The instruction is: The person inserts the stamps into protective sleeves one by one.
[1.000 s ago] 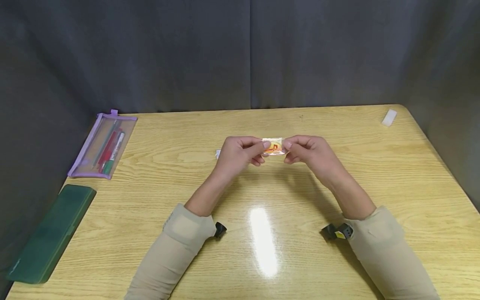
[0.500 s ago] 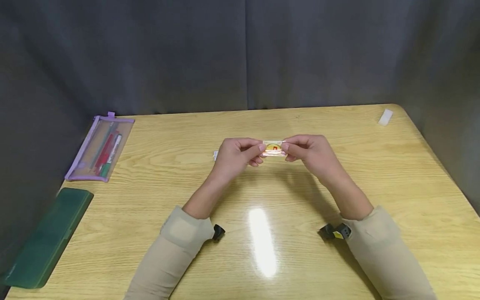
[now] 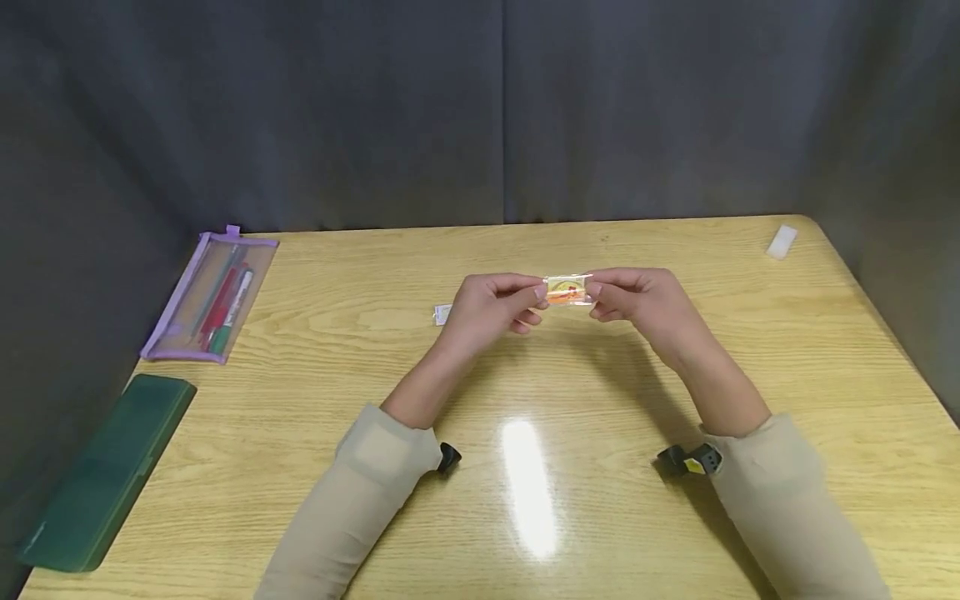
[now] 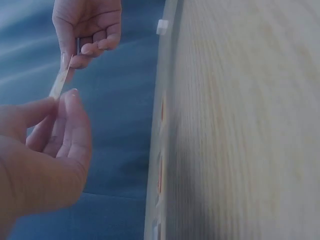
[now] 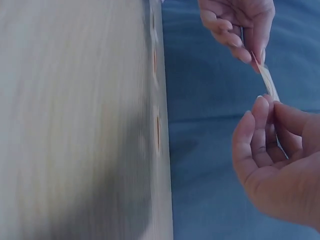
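Observation:
A small shiny flat packet, yellow with orange and red print, is held up over the wooden table. My left hand pinches its left end between thumb and fingers. The other end is pinched by my right hand. Both wrist views show the packet edge-on and thin, stretched between the two hands. Just left of my left hand lies a small white piece with faint print, partly covered by that hand. Several low flat pieces with orange marks lie on the table in the wrist views.
A purple-edged mesh zip pouch with pens inside lies at the back left. In front of it is a dark green pencil case. A small white block sits near the back right corner. Dark curtains surround the table.
Both hands have shifted slightly right with the packet between them, and its face catches the light differently. More of the white piece beside the left hand shows. The view has also moved slightly.

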Motion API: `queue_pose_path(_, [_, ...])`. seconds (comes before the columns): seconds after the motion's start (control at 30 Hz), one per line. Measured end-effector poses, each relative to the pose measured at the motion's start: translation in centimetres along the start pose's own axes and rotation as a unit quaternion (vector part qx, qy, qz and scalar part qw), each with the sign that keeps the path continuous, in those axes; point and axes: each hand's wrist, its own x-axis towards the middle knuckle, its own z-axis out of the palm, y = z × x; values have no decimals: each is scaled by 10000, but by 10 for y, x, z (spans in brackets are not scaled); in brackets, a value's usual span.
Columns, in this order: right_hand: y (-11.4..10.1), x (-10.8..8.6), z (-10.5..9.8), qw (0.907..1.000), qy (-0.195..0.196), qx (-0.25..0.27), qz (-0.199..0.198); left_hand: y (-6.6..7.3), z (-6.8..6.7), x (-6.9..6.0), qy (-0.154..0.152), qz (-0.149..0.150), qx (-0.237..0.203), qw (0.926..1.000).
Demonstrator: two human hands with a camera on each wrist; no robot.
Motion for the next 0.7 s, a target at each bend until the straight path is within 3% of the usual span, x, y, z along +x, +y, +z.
queue_pose_path(0.17, [5, 6, -17, 9999, -97, 115, 60, 0, 12, 15, -49, -103, 16, 9999])
queue_pose_path(0.43, [25, 19, -39, 9974, -67, 295, 654, -6, 40, 44, 348, -453, 219, 9981])
queue_pose_path(0.7, [35, 32, -57, 9967, 103, 94, 796, -8, 55, 61, 360, -774, 322, 9958])
